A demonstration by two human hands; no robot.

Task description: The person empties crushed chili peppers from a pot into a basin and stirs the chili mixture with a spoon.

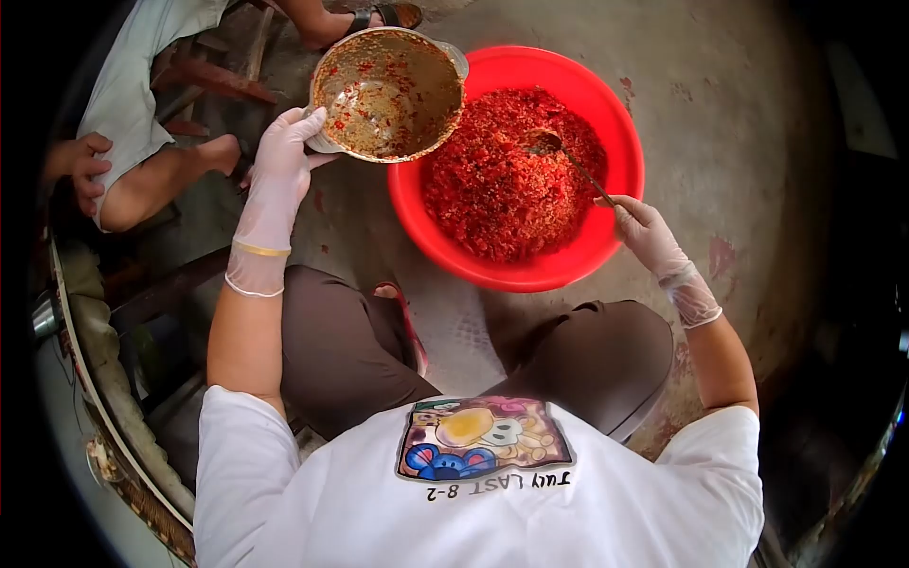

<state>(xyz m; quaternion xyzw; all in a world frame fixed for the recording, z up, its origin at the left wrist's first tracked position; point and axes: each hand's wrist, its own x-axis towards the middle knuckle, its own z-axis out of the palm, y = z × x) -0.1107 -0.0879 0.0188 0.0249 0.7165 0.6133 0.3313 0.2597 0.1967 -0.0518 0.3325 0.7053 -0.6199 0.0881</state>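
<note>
Grey, patchy floor [724,151] spreads around a red basin [626,161], left hand [284,151] gripping a pot [431,80], right hand [649,233] gripping a spoon [543,143]

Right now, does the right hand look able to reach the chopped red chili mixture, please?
Probably yes: the right hand is at the red basin, its metal spoon extending over the chopped red chili mixture, with nothing visibly between.

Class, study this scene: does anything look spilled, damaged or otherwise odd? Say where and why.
Reddish patches mark the floor right of the red basin, standing out against the grey; whether spills or worn paint, I cannot tell. The chopped red mixture itself sits inside the rim.
</note>
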